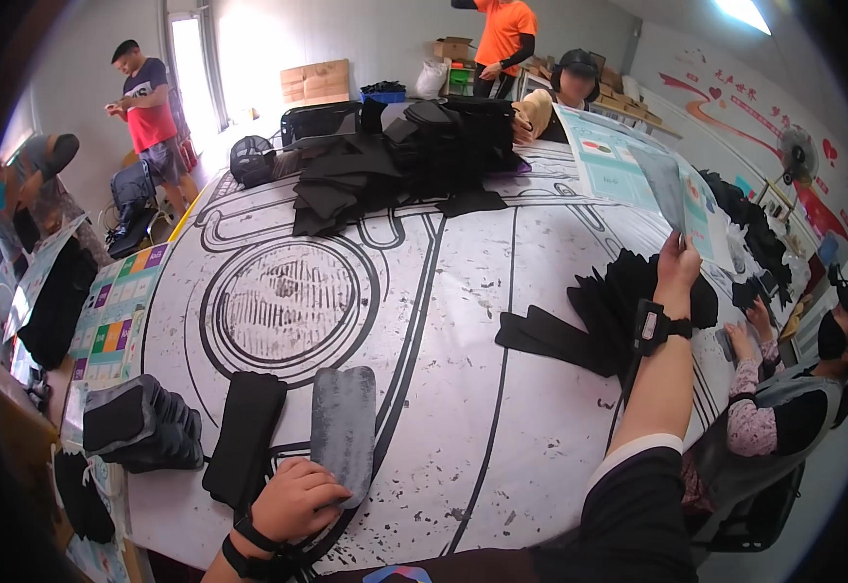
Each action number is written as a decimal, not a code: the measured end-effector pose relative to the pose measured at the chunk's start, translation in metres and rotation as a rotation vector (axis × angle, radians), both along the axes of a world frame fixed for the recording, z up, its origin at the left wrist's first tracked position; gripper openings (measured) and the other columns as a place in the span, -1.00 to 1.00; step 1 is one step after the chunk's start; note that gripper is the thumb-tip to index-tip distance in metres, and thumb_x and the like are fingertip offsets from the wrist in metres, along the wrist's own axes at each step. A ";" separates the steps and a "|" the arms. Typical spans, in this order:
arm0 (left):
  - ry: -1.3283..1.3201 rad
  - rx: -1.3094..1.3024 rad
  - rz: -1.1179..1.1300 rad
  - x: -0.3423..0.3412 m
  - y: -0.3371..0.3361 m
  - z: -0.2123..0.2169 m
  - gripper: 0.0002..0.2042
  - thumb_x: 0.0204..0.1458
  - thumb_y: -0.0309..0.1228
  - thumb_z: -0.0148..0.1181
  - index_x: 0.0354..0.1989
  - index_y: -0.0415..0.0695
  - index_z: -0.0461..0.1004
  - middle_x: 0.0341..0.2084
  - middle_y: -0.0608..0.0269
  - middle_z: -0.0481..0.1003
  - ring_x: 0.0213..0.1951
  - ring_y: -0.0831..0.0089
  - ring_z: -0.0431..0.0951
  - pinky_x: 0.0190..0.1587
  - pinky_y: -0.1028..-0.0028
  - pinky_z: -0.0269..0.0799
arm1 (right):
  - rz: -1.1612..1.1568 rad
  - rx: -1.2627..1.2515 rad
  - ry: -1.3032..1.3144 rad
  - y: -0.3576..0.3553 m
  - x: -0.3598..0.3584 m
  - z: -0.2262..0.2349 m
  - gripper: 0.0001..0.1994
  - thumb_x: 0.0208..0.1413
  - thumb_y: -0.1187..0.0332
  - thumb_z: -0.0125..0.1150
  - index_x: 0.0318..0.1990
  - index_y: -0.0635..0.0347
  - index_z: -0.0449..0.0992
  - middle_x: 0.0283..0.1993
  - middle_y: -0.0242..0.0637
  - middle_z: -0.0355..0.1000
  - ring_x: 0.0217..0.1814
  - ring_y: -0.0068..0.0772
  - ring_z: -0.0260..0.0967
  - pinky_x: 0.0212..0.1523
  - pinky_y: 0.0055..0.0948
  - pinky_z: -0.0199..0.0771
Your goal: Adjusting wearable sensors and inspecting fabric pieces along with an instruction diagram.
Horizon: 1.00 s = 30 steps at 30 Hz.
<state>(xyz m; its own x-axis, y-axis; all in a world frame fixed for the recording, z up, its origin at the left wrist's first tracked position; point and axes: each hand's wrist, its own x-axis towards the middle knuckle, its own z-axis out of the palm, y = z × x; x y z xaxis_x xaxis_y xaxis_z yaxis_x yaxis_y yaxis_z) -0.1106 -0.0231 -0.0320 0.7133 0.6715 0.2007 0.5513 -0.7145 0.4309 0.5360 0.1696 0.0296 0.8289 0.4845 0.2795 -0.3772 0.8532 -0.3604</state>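
At lower centre, the left hand (293, 502) is pressing curled fingers on the grey pad (343, 428), long axis pointing up-frame, beside a black pad (245, 435), while the right hand (677, 264) is pinching a printed sheet (659, 185) at right.

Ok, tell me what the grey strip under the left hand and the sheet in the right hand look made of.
Grey strip: seemingly felt or foam fabric, matte and mottled, under the left hand. Sheet: likely glossy printed paper or thin plastic, flat and stiff, pinched by the right hand.

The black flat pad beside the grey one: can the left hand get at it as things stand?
Probably yes. The left hand rests on the lower end of the grey pad, and the black pad lies right next to it on the table, uncovered, with nothing between them.
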 end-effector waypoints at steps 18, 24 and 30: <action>0.019 0.045 0.008 0.003 -0.005 0.005 -0.76 -0.31 -0.45 0.23 -0.36 0.02 0.50 -0.42 0.40 0.47 -0.23 0.46 0.43 -0.08 0.40 0.22 | -0.045 -0.016 -0.032 -0.012 0.000 -0.003 -0.74 0.15 0.53 -0.15 0.01 0.23 0.22 -0.04 -0.19 0.29 -0.15 -0.34 0.35 -0.19 -0.41 0.50; 0.018 0.041 0.012 0.002 -0.006 0.006 -0.77 -0.32 -0.45 0.23 -0.37 0.02 0.50 -0.43 0.41 0.47 -0.23 0.45 0.43 -0.08 0.40 0.23 | -0.063 -0.039 0.027 -0.010 -0.001 -0.002 -0.72 0.15 0.54 -0.16 0.03 0.18 0.20 -0.02 -0.19 0.27 -0.11 -0.31 0.33 -0.18 -0.38 0.49; 0.015 0.052 0.020 0.003 -0.007 0.006 -0.77 -0.32 -0.46 0.23 -0.38 0.02 0.51 -0.43 0.40 0.46 -0.24 0.45 0.43 -0.09 0.41 0.23 | -0.054 -0.026 -0.024 -0.009 0.001 -0.004 -0.73 0.15 0.53 -0.14 0.02 0.20 0.21 -0.05 -0.19 0.30 -0.14 -0.29 0.35 -0.18 -0.37 0.49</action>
